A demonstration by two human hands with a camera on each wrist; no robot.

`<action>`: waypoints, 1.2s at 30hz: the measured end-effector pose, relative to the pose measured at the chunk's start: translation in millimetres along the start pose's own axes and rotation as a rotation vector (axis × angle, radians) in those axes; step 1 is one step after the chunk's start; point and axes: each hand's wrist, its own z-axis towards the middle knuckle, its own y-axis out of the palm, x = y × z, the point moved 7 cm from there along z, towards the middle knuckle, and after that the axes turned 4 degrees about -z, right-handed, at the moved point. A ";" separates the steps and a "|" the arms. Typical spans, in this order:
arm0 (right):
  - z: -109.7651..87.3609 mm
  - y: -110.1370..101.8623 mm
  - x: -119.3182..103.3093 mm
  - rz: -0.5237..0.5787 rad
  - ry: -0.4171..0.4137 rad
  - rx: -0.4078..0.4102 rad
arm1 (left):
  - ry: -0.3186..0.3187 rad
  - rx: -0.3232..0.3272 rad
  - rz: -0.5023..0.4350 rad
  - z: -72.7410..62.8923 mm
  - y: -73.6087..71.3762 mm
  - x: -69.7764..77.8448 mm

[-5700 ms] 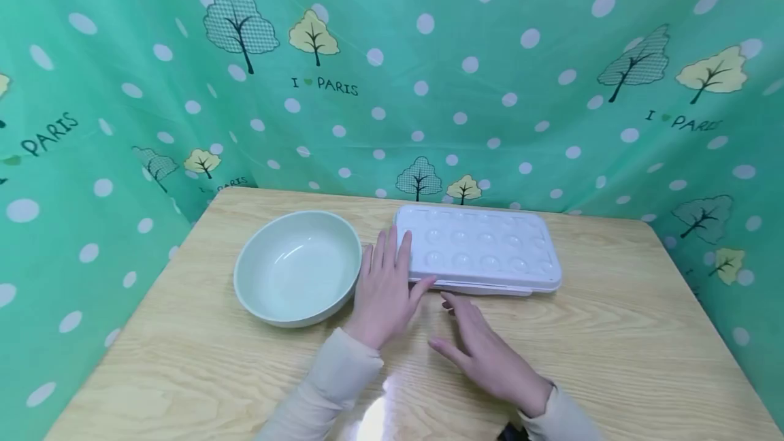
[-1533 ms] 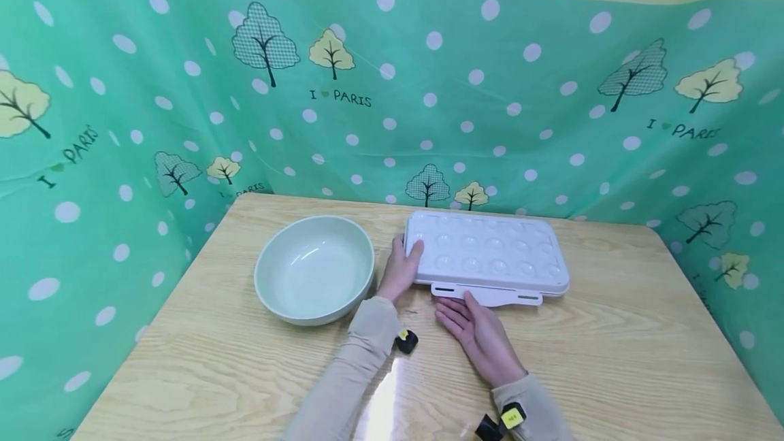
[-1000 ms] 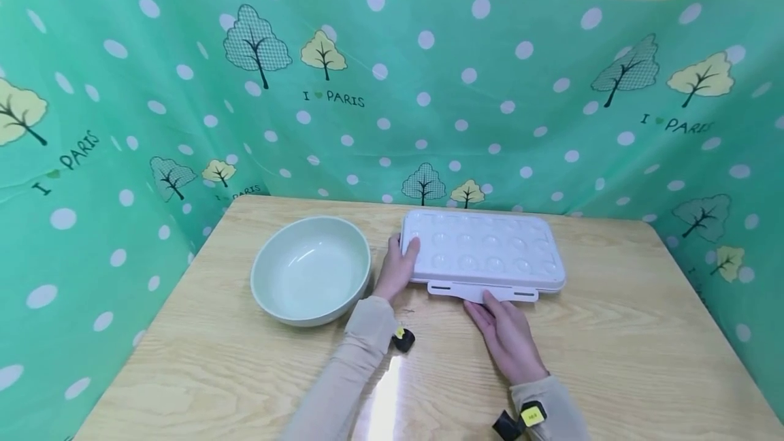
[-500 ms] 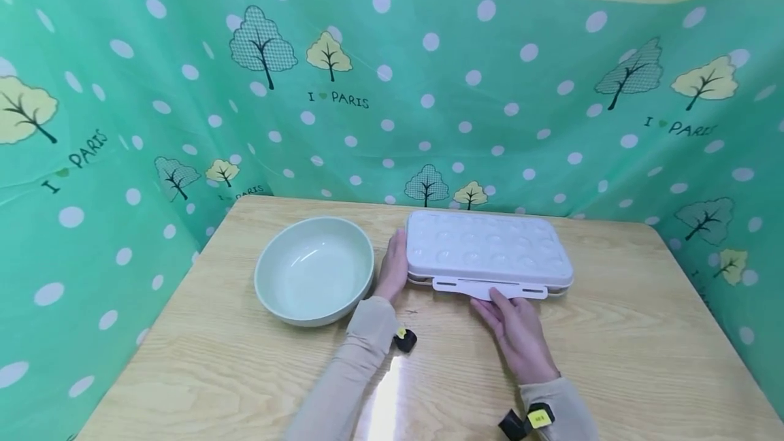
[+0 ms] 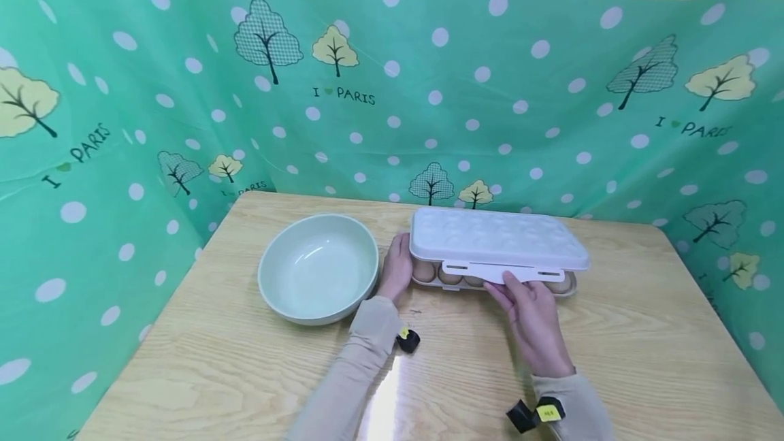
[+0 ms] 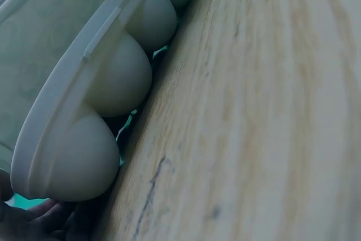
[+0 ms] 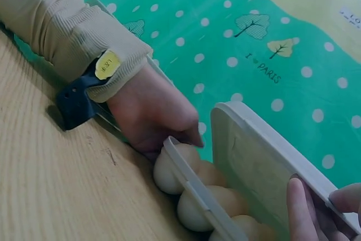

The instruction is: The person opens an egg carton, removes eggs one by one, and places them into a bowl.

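Note:
A white plastic egg box (image 5: 496, 233) stands at the back of the table, its lid raised along the front edge. Brown eggs (image 5: 450, 276) show in the gap, sitting in the cups of the base. My left hand (image 5: 397, 269) holds the left end of the base, with fingers (image 6: 48, 218) under the rim in the left wrist view. With thumb and fingers, my right hand (image 5: 534, 318) pinches the lid's front latch flap (image 5: 502, 271). In the right wrist view the lid (image 7: 254, 150) tilts up over the row of eggs (image 7: 206, 204).
Left of my left hand sits a wide pale green bowl (image 5: 318, 274) with nothing in it. The wooden table (image 5: 245, 373) runs back to a green dotted curtain (image 5: 367, 128) behind the box. Black straps with yellow tags sit at both wrists.
My right hand has moved right along the latch flap, swung it out and raised the lid's front edge, baring the eggs. My left hand has gone from above the left end to gripping it.

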 end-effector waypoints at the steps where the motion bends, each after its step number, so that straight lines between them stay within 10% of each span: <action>1: 0.2 0.7 -2.1 -0.004 -0.006 -0.003 | 0.013 0.004 0.009 0.4 -0.2 0.4; 36: 69.9 28.5 -96.7 -0.134 -0.200 -0.082 | 0.146 0.009 0.111 -3.8 0.2 2.2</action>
